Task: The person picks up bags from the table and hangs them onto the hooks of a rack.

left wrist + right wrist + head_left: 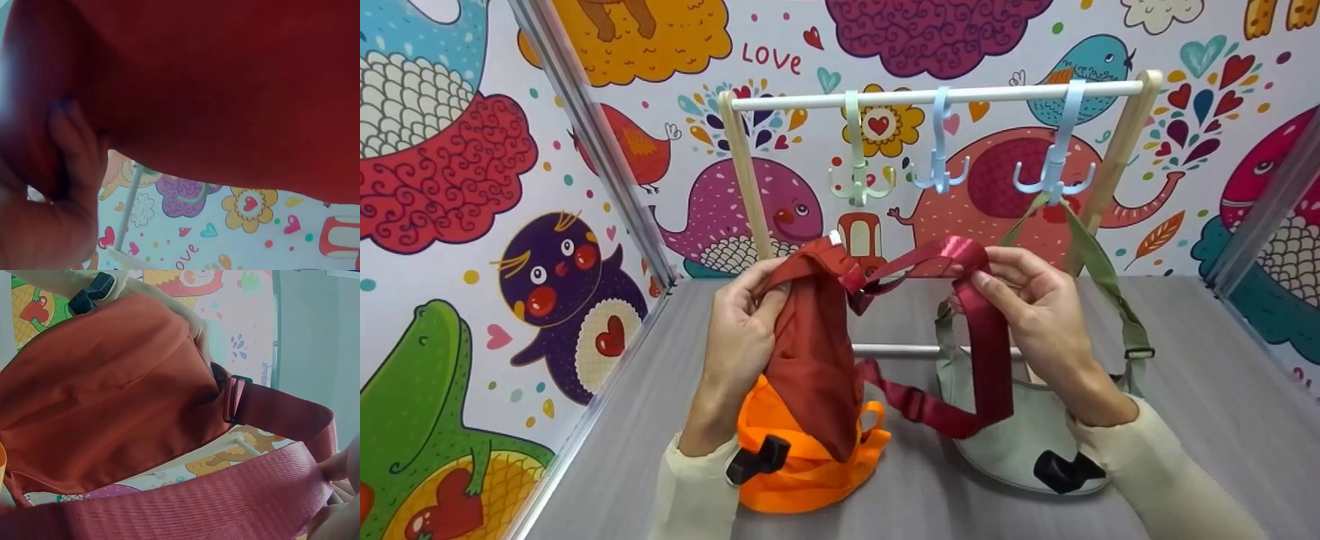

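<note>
In the head view my left hand (742, 322) grips the upper edge of a rust-red bag (814, 375), thumb on the near side. A dark red webbing strap (990, 352) loops from that bag to my right hand (1046, 315), which pinches it between thumb and fingers. Red cloth fills much of the left wrist view, with the left hand (62, 219) at its lower left. The right wrist view shows the broad face of the bag (112, 399), the strap (185, 506) and a dark slider buckle (233, 399) where they meet.
An orange bag (802, 487) lies on the grey table (915, 495) below the red one. Behind my right hand a grey-green bag (1005, 442) hangs by its strap from a blue hook (1054, 176). A rack rail (990, 94) carries two further hooks.
</note>
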Available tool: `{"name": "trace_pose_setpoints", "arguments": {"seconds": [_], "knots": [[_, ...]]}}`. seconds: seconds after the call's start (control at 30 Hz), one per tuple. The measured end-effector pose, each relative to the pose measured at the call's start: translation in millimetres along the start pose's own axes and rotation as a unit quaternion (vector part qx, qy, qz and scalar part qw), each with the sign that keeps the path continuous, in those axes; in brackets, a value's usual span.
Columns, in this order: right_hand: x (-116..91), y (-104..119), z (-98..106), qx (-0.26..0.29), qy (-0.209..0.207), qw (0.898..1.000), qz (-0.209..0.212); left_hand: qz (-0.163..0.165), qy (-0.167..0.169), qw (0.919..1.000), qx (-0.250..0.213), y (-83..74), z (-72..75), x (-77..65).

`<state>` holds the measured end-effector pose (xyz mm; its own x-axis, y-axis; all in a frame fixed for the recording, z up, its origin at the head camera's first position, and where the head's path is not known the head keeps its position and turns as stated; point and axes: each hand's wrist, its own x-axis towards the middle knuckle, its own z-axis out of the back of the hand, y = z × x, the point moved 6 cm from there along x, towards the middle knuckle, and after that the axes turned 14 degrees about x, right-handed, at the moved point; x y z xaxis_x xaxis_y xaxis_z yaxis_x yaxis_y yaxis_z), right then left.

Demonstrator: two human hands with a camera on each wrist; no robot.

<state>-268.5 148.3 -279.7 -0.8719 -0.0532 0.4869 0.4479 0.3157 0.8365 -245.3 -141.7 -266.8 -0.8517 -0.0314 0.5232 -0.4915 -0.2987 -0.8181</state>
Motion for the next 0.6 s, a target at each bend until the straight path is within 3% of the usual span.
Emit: {"name": "trace_pose_setpoints", "arguments": {"seconds": [0.2,0.4,0.6], "knots": [[-3.7,11.1,2.0,0.036,0.019,0.999,0.027,-0.022,0.017,0.9987,-0.044,-11.1,-2.8,-1.8],[-10.3,24.1,-1.1,0.102,0.063,0.992,0.041,-0.035,0.024,0.9956,-0.083,-23.0,-1.8,-4.0],[-15.5,33.9,-0.7,0.100,0.094,0.990,0.040,-0.032,0.031,0.9911,-0.126,-23.3,-3.2,-2.6]]}}
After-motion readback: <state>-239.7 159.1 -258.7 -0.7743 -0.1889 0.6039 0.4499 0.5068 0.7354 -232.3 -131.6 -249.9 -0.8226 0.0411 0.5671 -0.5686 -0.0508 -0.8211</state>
